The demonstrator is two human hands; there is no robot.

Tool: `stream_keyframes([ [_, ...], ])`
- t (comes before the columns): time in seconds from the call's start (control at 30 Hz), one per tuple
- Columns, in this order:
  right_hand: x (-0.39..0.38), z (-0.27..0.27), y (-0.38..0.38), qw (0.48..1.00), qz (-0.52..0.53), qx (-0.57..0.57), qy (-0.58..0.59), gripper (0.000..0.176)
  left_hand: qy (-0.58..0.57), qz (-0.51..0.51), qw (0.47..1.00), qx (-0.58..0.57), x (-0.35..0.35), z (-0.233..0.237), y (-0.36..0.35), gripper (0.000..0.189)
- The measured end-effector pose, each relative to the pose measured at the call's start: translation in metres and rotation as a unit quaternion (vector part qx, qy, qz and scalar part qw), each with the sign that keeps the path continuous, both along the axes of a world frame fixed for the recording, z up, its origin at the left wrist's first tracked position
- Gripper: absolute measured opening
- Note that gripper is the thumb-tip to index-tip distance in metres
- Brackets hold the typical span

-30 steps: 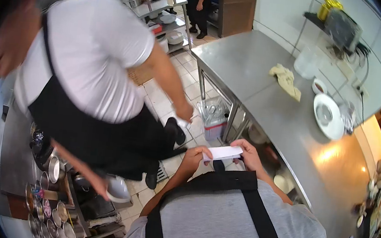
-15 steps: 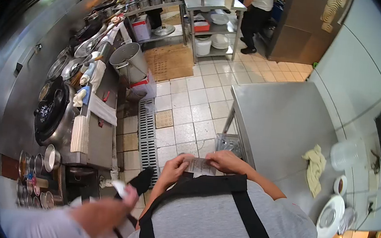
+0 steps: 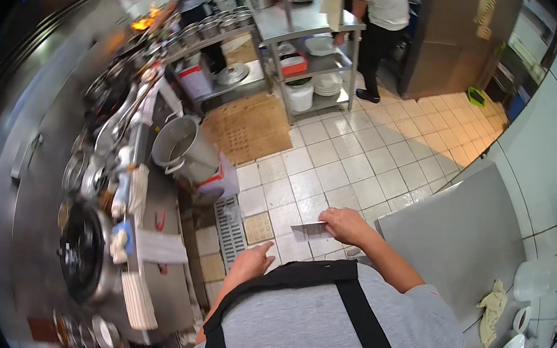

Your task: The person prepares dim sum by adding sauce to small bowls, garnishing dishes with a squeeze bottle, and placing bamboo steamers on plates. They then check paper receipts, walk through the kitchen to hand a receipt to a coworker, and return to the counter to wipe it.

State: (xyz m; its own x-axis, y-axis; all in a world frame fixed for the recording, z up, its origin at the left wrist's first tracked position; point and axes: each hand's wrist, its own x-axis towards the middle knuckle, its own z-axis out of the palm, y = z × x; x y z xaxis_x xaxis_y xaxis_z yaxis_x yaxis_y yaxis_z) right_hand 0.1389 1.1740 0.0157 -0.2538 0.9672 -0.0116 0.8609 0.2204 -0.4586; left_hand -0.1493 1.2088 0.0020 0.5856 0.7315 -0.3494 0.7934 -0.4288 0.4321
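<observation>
My right hand point(image 3: 346, 225) pinches one end of a small greyish printed slip of paper point(image 3: 309, 231) and holds it over the tiled floor in front of my chest. Lower and to the left, my left hand point(image 3: 252, 261) is apart from the slip, with fingers partly extended and nothing visible in it. The print on the slip is too small to read.
A steel table point(image 3: 457, 220) stands on the right with a cloth point(image 3: 493, 312) and plates. Along the left runs a stove counter with a wok point(image 3: 84, 249). A large pot point(image 3: 183, 147) stands beyond it. Two people are near a steel shelf point(image 3: 294, 23).
My left hand has let go of the slip and moved down-left. My right hand carries it forward and slightly right. The view has turned, and the arm at lower left is gone.
</observation>
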Motion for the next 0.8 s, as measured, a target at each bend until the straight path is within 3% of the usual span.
stream_keyframes([
  [0.13,0.081,-0.034,0.026,0.991,-0.126,-0.013,-0.041,0.012,-0.036,-0.123,0.991,-0.048,0.056,-0.003,0.089,0.042],
  [0.27,0.168,-0.044,0.043,0.953,-0.28,-0.039,-0.106,0.011,-0.006,-0.205,0.979,0.007,0.12,-0.017,0.183,0.043],
  [0.43,0.247,-0.058,0.098,0.921,-0.36,-0.047,-0.141,0.011,0.037,-0.283,0.958,0.012,0.218,-0.004,0.296,0.043],
  [0.57,0.282,-0.041,0.202,0.937,-0.338,-0.045,-0.071,0.013,-0.095,-0.277,0.955,0.032,0.281,0.022,0.372,0.042],
  [0.6,0.282,-0.025,0.236,0.939,-0.331,-0.063,-0.062,0.014,-0.09,-0.274,0.957,0.037,0.293,0.022,0.387,0.042],
  [0.67,0.285,-0.013,0.298,0.959,-0.283,0.003,0.006,0.016,-0.09,-0.263,0.959,0.049,0.317,0.019,0.421,0.043],
  [0.8,0.303,0.016,0.407,0.959,-0.171,0.139,0.178,0.019,-0.034,-0.265,0.963,-0.043,0.354,-0.018,0.509,0.049],
])
